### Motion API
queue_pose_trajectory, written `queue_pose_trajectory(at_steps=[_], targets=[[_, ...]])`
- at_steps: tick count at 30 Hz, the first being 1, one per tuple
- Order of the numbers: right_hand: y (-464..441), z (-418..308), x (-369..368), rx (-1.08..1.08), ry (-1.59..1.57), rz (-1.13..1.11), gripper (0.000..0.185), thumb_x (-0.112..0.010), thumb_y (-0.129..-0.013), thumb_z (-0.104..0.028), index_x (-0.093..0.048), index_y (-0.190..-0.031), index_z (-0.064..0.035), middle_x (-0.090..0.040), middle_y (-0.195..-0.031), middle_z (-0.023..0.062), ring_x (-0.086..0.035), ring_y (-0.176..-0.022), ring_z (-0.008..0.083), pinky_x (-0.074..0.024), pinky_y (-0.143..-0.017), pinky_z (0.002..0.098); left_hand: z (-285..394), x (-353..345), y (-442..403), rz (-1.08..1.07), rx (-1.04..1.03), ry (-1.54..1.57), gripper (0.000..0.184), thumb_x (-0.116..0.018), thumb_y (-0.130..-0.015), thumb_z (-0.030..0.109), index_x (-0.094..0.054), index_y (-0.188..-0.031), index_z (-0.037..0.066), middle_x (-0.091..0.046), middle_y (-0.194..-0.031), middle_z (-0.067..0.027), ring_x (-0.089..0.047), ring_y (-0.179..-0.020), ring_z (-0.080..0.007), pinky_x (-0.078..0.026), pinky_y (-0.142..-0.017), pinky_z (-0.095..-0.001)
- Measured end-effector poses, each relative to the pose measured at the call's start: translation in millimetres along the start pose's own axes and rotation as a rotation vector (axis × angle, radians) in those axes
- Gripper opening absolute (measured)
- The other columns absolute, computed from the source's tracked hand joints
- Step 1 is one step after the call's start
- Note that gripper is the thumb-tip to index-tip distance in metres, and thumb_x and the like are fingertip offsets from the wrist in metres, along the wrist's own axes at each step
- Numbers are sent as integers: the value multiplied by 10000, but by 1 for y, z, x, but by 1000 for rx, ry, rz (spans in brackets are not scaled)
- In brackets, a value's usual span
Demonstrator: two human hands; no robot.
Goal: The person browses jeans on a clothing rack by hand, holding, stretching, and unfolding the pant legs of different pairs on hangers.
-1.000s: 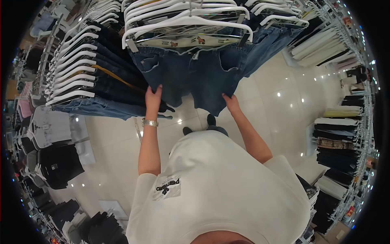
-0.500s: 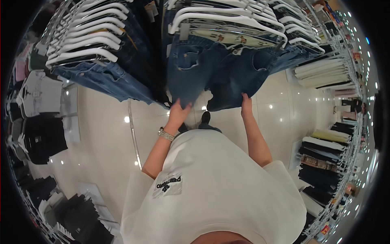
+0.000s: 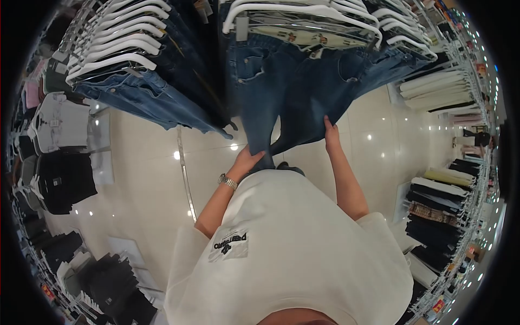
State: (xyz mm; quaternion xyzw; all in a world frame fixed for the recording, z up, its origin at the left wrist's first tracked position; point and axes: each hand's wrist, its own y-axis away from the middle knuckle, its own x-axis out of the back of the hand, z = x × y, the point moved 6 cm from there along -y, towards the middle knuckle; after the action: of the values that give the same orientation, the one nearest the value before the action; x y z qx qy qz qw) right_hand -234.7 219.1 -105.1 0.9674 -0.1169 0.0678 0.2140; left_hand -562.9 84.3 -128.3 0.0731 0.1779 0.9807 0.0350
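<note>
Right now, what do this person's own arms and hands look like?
Both arms are bare below short, loose off-white sleeves. Just behind the left hand is a silver-coloured metal wristband, perhaps a watch; the right hand has none. Neither hand is gloved, and no cables or markings show on the arms.

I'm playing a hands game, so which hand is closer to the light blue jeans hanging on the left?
Left. The left hand is a little right of the light blue jeans; the right hand is farther right, at the dark jeans.
</note>
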Motion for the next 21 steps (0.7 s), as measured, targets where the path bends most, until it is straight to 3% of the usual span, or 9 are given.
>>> queue_pose_trajectory(at_steps=[4,5,8,10,16,21], targets=[[13,10,1,10,20,-168,636,-658,-913,-449,-590,-1238,93,-651,-1205,145,-592,-1133,238,-418,-997,308,-32,-7,25,61,74,-8,472,-703,-879,290,-602,-1184,-55,-706,-1068,-166,-684,-937,-235,-524,-822,-333],[7,29,3,-27,39,-255,621,-681,-910,-379,-537,-1317,67,-611,-1287,135,-564,-1191,229,-394,-1047,316,-45,-9,30,54,102,6,452,-701,-884,289,-616,-1163,-57,-711,-1035,-151,-680,-906,-221,-522,-802,-324],[28,32,4,-49,140,-434,579,-702,-895,-328,-551,-1306,52,-627,-1261,123,-570,-1171,216,-403,-1033,315,-66,-20,45,71,184,74,403,-692,-900,287,-654,-1107,-57,-719,-941,-112,-661,-824,-181,-513,-750,-301],[27,47,14,-72,118,-426,553,-706,-886,-321,-581,-1265,62,-648,-1214,129,-591,-1118,223,-419,-1000,317,-56,-26,58,133,223,152,378,-683,-913,288,-674,-1080,-51,-716,-884,-92,-641,-784,-156,-502,-729,-290],[48,63,54,-95,67,-410,569,-687,-886,-376,-607,-1218,79,-682,-1130,150,-630,-1043,244,-464,-932,325,-61,-42,78,249,146,-33,404,-618,-962,289,-646,-1140,-72,-722,-963,-120,-661,-841,-193,-506,-775,-317],[56,108,54,-42,209,-610,523,-682,-873,-325,-610,-1226,54,-695,-1113,136,-645,-1031,237,-481,-911,323,-58,-51,111,353,189,-53,422,-579,-983,287,-614,-1183,-82,-705,-1061,-160,-664,-939,-248,-494,-847,-341]])
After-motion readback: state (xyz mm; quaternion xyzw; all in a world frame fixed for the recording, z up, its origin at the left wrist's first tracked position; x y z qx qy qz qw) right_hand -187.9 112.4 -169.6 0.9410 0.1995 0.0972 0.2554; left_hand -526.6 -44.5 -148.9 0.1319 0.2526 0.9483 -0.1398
